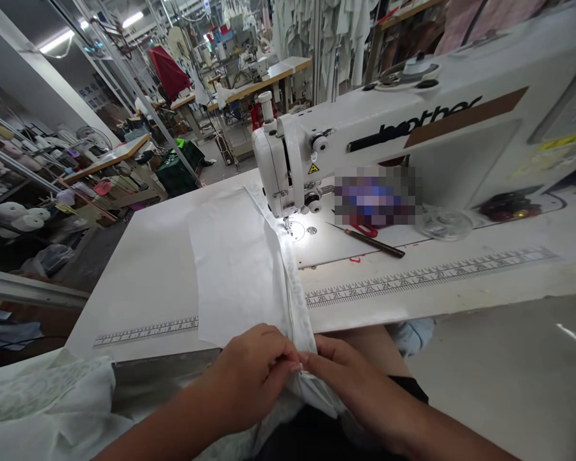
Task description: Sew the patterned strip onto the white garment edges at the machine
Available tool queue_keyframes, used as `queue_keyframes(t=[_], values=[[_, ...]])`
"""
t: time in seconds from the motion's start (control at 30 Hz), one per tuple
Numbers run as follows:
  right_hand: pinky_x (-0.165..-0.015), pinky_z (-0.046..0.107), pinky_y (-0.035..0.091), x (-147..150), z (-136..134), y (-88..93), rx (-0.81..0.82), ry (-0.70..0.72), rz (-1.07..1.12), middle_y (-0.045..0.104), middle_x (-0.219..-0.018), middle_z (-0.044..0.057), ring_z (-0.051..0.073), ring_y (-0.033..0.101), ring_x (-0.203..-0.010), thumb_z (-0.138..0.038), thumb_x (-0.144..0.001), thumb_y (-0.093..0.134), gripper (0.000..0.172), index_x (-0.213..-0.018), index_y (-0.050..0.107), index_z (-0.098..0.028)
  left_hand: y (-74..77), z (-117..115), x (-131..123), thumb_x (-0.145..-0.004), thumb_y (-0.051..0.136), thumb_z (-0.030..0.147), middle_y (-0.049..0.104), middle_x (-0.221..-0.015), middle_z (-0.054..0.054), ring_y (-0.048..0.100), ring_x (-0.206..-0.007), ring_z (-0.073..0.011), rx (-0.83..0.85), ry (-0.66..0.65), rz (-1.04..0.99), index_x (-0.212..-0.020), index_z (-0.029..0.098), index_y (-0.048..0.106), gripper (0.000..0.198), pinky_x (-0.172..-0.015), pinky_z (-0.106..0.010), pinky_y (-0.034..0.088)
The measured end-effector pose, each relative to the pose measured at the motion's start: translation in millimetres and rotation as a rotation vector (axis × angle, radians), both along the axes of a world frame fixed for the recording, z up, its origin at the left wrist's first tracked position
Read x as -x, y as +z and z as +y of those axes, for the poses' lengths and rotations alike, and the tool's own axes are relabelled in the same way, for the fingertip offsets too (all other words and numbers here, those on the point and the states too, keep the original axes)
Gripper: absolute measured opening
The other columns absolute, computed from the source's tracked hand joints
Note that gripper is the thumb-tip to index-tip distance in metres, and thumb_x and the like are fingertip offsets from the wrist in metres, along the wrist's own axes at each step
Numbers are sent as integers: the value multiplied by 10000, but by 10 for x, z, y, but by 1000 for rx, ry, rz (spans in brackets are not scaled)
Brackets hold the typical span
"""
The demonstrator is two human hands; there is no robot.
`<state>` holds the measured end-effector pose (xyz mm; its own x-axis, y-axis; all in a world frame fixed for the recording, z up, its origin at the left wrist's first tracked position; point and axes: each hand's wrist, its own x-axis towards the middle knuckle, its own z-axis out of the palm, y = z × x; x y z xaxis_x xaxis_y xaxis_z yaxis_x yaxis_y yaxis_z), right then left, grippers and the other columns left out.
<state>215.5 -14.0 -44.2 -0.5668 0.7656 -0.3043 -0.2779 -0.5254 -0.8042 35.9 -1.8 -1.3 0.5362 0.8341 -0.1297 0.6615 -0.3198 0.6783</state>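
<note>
White fabric (240,262) lies on the sewing table, its folded edge strip running from beside the needle (288,225) of the white sewing machine (278,166) down to my hands. My left hand (262,371) pinches this strip at the table's front edge. Close against it on the right, my right hand (340,368) grips the same strip, the fingertips of both hands nearly touching. Below the hands the cloth hangs over my lap. The machine's lamp lights the needle area.
Right of the needle lie a dark pen-like tool (377,243), red-handled scissors (365,229) and a clear round object (446,223). A printed ruler (393,282) runs along the front of the table (148,256). More fabric (48,397) is at lower left.
</note>
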Motion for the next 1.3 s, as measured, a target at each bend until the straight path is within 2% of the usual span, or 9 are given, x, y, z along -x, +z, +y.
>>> queue_keyframes(t=[0.23, 0.47, 0.53, 0.63, 0.77, 0.87, 1.03, 1.17, 1.3], values=[[-863, 342, 443, -29, -34, 35, -99, -9, -77, 635, -880, 27, 205, 563, -893, -386, -903, 578, 240, -1015, 702, -214, 138, 314, -107, -688, 698, 216, 554, -588, 47, 495, -527, -83, 771, 300, -75, -695, 159, 617, 99, -487, -198, 378], [-890, 342, 457, -103, 90, 118, -281, 80, -148, 659, -906, 39, 229, 595, -948, -391, -883, 598, 230, -957, 708, -202, 96, 425, -142, -673, 711, 213, 630, -660, 4, 570, -552, -88, 964, 257, -182, -676, 140, 625, 113, -549, -220, 472], [-857, 324, 463, -111, 82, 110, -307, 55, -189, 649, -871, 24, 215, 592, -911, -352, -881, 581, 192, -934, 687, -201, 116, 417, -170, -707, 687, 225, 626, -658, 9, 561, -550, -95, 863, 223, -114, -704, 151, 628, 94, -530, -222, 458], [-717, 297, 470, -105, 9, 66, -349, -6, -329, 614, -820, 11, 189, 568, -797, -291, -882, 516, 138, -910, 617, -202, 157, 484, -292, -783, 602, 197, 647, -723, -4, 581, -645, -134, 331, 145, -66, -771, 174, 637, 44, -580, -258, 472], [-553, 282, 409, -149, -55, 4, -536, -62, -633, 574, -717, 8, 168, 521, -635, -269, -860, 471, 137, -731, 478, -223, 100, 712, -539, -909, 478, 185, 687, -881, -56, 610, -883, -186, -289, -290, -141, -819, 158, 628, 177, -886, -372, 474], [-527, 298, 365, -280, 54, -57, -790, -236, -939, 547, -612, -4, 175, 519, -559, -275, -832, 460, 140, -697, 459, -236, -30, 826, -652, -961, 434, 255, 646, -695, -33, 590, -691, -175, -325, -449, 72, -688, 163, 583, 324, -769, -353, 488], [-562, 330, 394, -485, 398, -190, -834, -592, -1325, 654, -689, 28, 241, 621, -625, -309, -783, 436, 176, -876, 558, -223, -183, 790, -650, -976, 386, 276, 531, -572, 1, 507, -568, -137, -378, -294, 37, -616, 172, 503, 392, -592, -272, 415], [-592, 330, 442, -509, 434, -215, -946, -692, -1267, 693, -802, 43, 230, 651, -674, -269, -815, 453, 180, -941, 572, -221, -115, 752, -619, -985, 385, 279, 561, -589, -2, 527, -592, -136, -359, -250, -104, -648, 164, 554, 394, -639, -277, 431], [-648, 341, 476, -547, 226, -177, -1129, -641, -1133, 685, -823, 58, 232, 648, -743, -251, -842, 515, 118, -940, 576, -227, 58, 724, -621, -971, 473, 282, 704, -909, -55, 621, -866, -177, -328, -341, -199, -978, 154, 657, 224, -850, -330, 454]])
